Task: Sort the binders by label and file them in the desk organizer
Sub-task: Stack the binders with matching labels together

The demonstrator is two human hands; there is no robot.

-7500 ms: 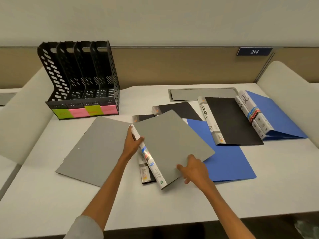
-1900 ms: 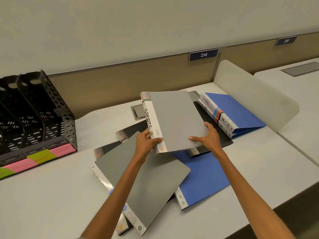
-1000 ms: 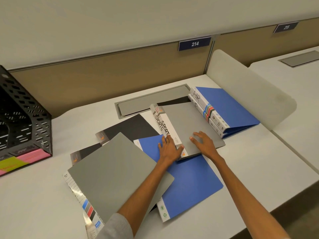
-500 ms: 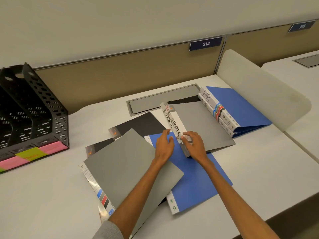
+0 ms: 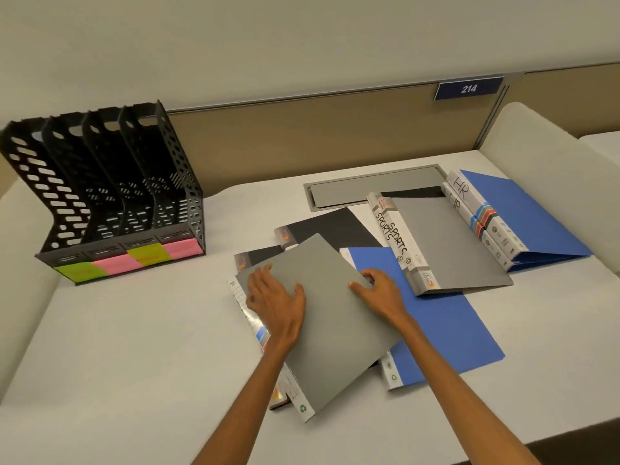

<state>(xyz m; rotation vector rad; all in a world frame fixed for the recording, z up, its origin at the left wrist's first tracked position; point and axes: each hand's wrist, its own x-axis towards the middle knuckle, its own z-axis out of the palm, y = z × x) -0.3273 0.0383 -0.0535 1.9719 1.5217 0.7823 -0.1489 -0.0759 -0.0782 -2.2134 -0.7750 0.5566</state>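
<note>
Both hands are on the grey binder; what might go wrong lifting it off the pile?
The grey binder overlaps the black binders and blue binder, so lifting may drag them askew. No label on it is readable, so misfiling is possible. The right hand grips only one edge, the left hand lies flat: the cover might flop open.

Grey binder (image 5: pixel 330 317), blue binder (image 5: pixel 446 323), black perforated organizer (image 5: pixel 100 182).
</note>
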